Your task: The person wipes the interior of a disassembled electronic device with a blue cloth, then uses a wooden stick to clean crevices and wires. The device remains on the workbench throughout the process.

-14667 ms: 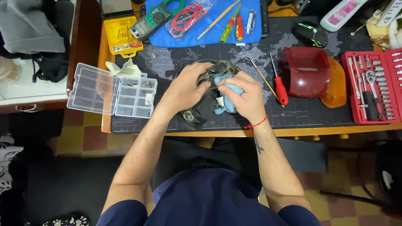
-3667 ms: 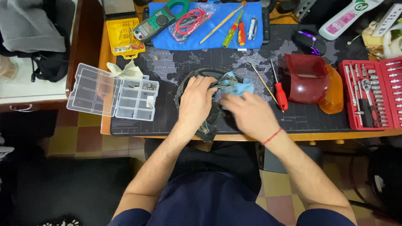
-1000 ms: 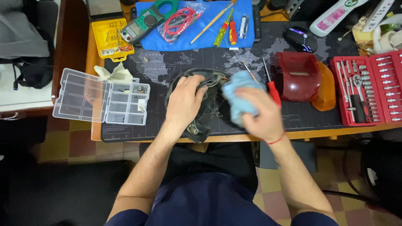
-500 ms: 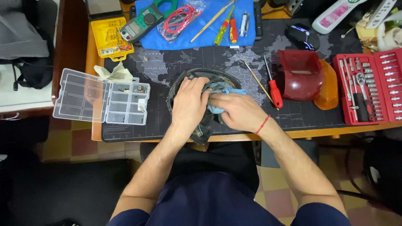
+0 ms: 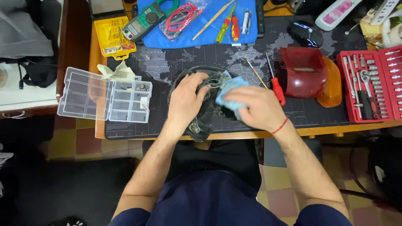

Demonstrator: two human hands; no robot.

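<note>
A black rounded housing with wires inside (image 5: 205,119) lies on the dark desk mat (image 5: 163,62) near the table's front edge. My left hand (image 5: 184,100) grips its left rim and holds it down. My right hand (image 5: 255,109) is closed on a light blue cloth (image 5: 228,90) and presses it against the right side of the housing. A red cord circles my right wrist.
A clear parts organiser (image 5: 104,100) lies open at the left. A red-handled screwdriver (image 5: 276,86), a red and orange lamp cover (image 5: 310,77) and a red socket set (image 5: 370,86) sit at the right. A blue cloth with a meter, leads and screwdrivers (image 5: 197,21) lies behind.
My right hand has kept shifting the blue cloth over the housing, from its upper right side back to its right flank. My left hand has stayed on the left rim.
</note>
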